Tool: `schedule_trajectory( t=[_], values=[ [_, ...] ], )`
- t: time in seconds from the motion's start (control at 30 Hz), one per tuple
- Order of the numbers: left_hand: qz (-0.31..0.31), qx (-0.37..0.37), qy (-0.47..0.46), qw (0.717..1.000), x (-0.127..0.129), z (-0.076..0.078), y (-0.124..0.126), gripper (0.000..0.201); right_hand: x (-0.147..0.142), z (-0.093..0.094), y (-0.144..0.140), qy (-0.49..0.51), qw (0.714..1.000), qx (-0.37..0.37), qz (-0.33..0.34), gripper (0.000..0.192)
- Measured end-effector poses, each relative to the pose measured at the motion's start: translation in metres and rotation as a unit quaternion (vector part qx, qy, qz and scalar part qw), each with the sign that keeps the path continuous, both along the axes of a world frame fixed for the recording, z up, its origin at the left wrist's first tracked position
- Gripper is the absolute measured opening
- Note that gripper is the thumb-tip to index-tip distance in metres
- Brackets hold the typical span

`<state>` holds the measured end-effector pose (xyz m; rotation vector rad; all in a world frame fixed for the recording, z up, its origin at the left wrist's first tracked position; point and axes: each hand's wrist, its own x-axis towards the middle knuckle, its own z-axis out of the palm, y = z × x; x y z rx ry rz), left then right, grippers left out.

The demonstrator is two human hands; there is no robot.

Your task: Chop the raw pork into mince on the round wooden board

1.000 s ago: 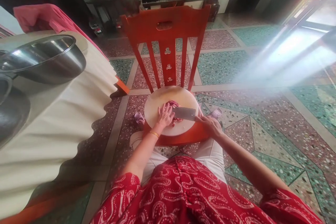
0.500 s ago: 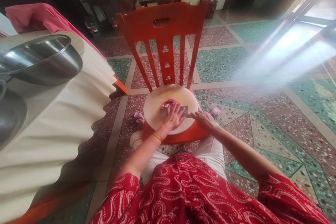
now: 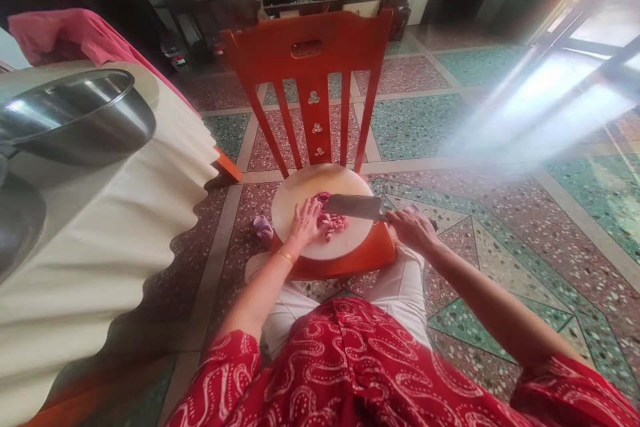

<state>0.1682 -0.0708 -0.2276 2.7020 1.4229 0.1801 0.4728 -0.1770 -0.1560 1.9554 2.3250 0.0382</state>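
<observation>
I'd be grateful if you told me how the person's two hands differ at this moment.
The left hand lies palm down with fingers spread on the pink meat, while the right hand is closed round the cleaver handle. The left hand sits over the round cutting board; the right hand is just off its right edge. The left wrist carries a gold bangle; the right wrist is bare. Both are bare hands.

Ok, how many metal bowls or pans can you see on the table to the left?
2. One steel bowl sits on the cloth-covered table at upper left; a second metal vessel lies below it, cut off by the left frame edge. More may be out of view.
</observation>
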Motion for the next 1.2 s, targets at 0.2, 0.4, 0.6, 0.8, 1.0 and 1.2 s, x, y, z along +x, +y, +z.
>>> schedule_trajectory(
  t=[0.2,0.4,0.6,0.8,1.0,1.2],
  values=[
    [0.052,-0.054,-0.032,0.997,-0.009,-0.013,0.003,0.056,0.004,-0.017,-0.015,0.075,0.995,0.000,-0.068,0.028],
    [0.073,0.005,-0.086,0.994,-0.019,-0.010,0.003,0.041,-0.046,-0.011,-0.007,0.268,0.952,-0.029,-0.145,0.032],
    [0.102,0.067,-0.176,0.977,-0.022,-0.018,-0.038,0.032,-0.097,0.012,0.026,0.329,0.938,0.031,-0.104,0.049],
    [-0.108,0.019,-0.112,0.988,-0.017,-0.018,-0.037,0.030,-0.098,-0.018,0.017,0.348,0.930,-0.006,-0.121,0.049],
    [-0.118,0.030,-0.090,0.988,-0.011,-0.020,0.033,0.018,-0.072,-0.016,0.004,0.394,0.895,0.029,-0.207,0.053],
    [-0.070,0.049,-0.054,0.995,0.002,-0.007,0.025,0.023,-0.053,-0.012,-0.007,0.403,0.884,0.026,-0.236,0.052]
  ],
)
